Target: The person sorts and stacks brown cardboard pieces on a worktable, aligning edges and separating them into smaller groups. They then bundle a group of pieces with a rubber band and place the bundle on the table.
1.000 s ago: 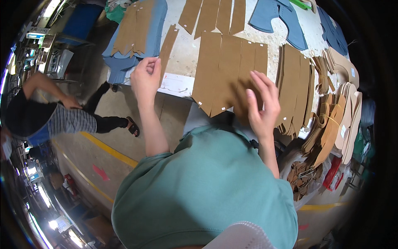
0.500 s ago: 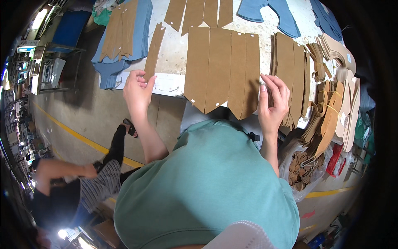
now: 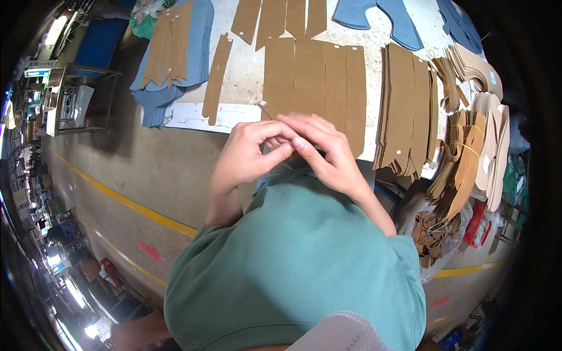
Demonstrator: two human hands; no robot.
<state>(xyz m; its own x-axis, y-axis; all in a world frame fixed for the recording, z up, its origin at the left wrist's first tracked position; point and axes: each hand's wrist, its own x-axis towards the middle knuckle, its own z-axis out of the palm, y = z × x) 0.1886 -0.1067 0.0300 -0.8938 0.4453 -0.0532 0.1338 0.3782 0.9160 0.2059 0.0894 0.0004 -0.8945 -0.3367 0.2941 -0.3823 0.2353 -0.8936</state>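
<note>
Cloth of a green shirt (image 3: 304, 245) fills the nearest part of the view, with a clear bag (image 3: 453, 241) of brown scraps (image 3: 432, 229) low to its right. Just beyond the shirt, the two bare hands come together: the left grip (image 3: 249, 149) has its fingers bent and its thumb reaching toward the other hand, and the right grip (image 3: 332, 153), its fingers slightly blurred, arches inward so that the thumbs meet. How tightly either is closed, and on what, I cannot tell, because the fingers overlap. A narrow brown end with a white tag (image 3: 268, 109) sticks out just past the fingertips on the left side. The brown panels (image 3: 319, 76) lie flat side by side directly beyond both hands, which cover part of their near edge at the rim of the white tabletop (image 3: 246, 76). To the left of these, apart from the left grip, lies a slim brown strip (image 3: 218, 82); to the right stands a layered brown stack (image 3: 401, 99). Farther off, brown pieces (image 3: 170, 50) rest on a blue pile (image 3: 200, 52) at left, more brown pieces (image 3: 275, 23) lie beyond the panels, and curved blue pieces (image 3: 395, 20) lie right of those.
</note>
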